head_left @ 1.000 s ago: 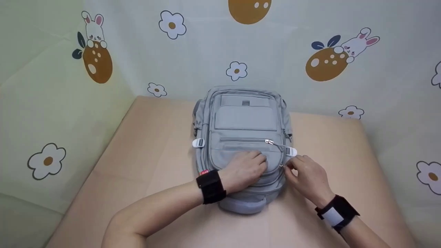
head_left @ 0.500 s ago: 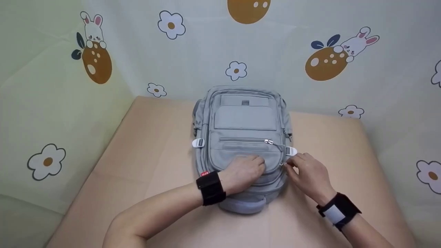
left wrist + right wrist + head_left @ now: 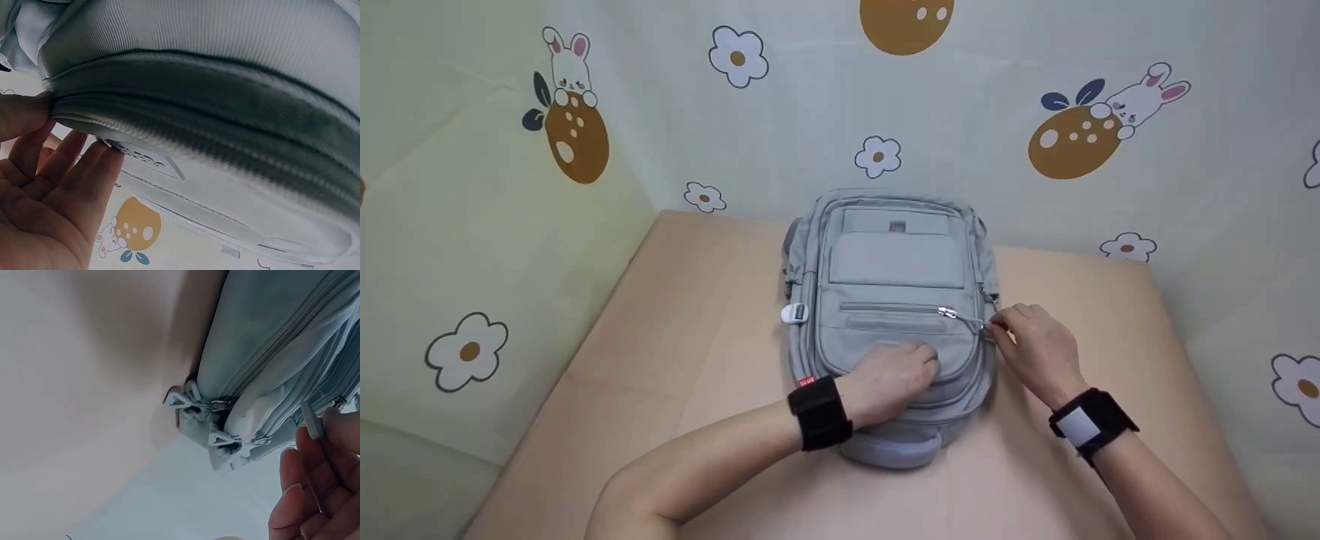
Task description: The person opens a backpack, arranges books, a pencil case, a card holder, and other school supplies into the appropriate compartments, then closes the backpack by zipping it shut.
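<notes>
A grey backpack lies front up on the tan surface, its top handle toward me. My left hand rests over its front pocket. In the left wrist view, that thumb and fingers pinch the pocket's edge at one end of a zipper. My right hand is at the bag's right edge. Between its thumb and index finger is a grey zipper pull, seen in the right wrist view. A silver zipper slider sits on the short horizontal front pocket.
A white side buckle shows on the bag's left. Clipped straps hang by its side in the right wrist view. Behind the tan surface stands a pale cloth wall printed with rabbits and flowers.
My right hand has moved away from me along the bag's right edge with the zipper pull, and now covers the white buckle there. The left hand stays nearly in place.
</notes>
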Available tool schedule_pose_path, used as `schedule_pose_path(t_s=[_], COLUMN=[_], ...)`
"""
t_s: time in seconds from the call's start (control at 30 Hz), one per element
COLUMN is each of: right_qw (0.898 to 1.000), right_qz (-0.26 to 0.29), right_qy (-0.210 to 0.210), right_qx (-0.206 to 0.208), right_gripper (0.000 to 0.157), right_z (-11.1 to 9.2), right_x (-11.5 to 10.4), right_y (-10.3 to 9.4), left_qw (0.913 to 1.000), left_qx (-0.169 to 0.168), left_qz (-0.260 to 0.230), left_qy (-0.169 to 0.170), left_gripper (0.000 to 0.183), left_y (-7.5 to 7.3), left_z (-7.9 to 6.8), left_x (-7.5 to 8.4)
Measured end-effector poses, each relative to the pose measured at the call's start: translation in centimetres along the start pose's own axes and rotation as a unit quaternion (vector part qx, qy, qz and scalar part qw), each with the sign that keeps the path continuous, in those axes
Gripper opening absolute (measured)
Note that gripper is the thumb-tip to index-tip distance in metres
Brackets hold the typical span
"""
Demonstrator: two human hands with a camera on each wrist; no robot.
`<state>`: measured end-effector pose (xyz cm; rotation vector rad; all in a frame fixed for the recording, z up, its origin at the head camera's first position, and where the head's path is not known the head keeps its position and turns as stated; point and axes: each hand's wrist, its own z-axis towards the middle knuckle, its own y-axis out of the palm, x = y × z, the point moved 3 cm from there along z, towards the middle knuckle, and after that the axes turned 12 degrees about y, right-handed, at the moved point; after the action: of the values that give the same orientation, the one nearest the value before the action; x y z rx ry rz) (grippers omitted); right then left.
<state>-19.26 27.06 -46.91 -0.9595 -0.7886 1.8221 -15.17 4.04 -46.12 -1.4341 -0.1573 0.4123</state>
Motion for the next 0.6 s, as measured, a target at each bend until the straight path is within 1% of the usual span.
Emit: schedule_pose_path(t_s=[0.13, 0.3, 0.47, 0.6], right_qw=[1.0, 1.0, 1.0, 1.0], right_qz=[-0.002, -0.003, -0.001, -0.004], right_qy=[-0.002, 0.004, 0.02, 0.023], right_qx=[0.006, 0.009, 0.005, -0.001], right_gripper=[0.009, 0.008, 0.007, 0.009], right_z=[1.0, 2.4, 3.6, 4.4], right_x=[0.3, 0.6, 1.0, 1.0], right_y=[0.3, 0.7, 1.3, 1.7], left_qw=[1.0, 0.9998, 0.9996, 0.9995], left_qx=[0.0, -0.014, -0.024, -0.028], left_qz=[-0.007, -0.01, -0.014, -0.015], left_qy=[-0.001, -0.001, 0.001, 0.003], left_gripper=[0.018, 0.019, 0.02, 0.021], left_y=[0.1, 0.0, -0.1, -0.1], left_z=[-0.1, -0.1, -0.2, -0.3], left_x=[0.0, -0.1, -0.1, -0.1])
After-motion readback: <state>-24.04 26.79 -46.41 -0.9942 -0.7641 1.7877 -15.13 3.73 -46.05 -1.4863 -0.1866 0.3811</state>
